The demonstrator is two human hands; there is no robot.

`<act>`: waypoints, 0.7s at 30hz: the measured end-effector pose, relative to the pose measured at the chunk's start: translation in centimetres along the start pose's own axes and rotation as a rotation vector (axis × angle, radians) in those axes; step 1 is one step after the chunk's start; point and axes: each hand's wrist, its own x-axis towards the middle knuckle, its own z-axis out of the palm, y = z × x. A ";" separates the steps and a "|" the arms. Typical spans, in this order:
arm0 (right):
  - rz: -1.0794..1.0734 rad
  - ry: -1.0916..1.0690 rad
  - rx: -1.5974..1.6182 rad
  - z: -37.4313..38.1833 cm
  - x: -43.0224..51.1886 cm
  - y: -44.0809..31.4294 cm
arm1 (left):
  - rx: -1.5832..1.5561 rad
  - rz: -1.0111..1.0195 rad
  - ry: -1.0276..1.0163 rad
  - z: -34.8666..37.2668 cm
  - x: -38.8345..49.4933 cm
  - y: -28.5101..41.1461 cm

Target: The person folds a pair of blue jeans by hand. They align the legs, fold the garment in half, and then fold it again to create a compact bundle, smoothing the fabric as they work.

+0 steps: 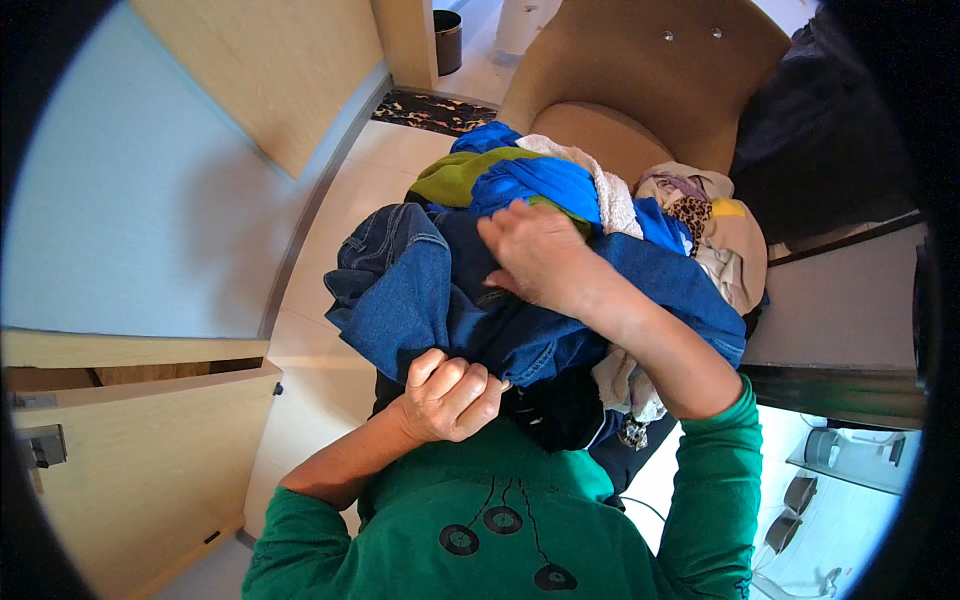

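Note:
Blue denim jeans [409, 300] lie bunched on top of a pile of clothes in front of me. My left hand [454, 397] is closed in a fist on the near edge of the denim, close to my body. Over the middle of the jeans is my right hand [536, 255], slightly blurred, fingers loosely curled; whether it grips any cloth is unclear. Just beyond it lie a bright blue garment [536, 187], an olive green garment [457, 176] and a white towel-like cloth [615, 199]. Black fabric [559, 412] shows beneath the denim.
The pile rests against a brown upholstered chair [637, 60] with a curved back. Beige clothing [739, 247] sits at its right side. An open wooden door [150, 457] stands at left, near a pale wall [135, 195]. A dark bin [448, 41] is farther back.

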 end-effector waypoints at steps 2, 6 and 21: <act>-0.040 -0.155 -0.073 1.8 0.9 -0.5 | -0.007 0.015 -0.020 0.0 -0.1 0.0; -0.127 -0.113 -0.156 4.1 1.4 -0.8 | -0.006 0.012 -0.005 -0.1 -0.2 0.0; 0.043 0.731 -0.230 -1.2 5.3 6.5 | -0.067 0.004 0.055 4.0 9.6 -8.1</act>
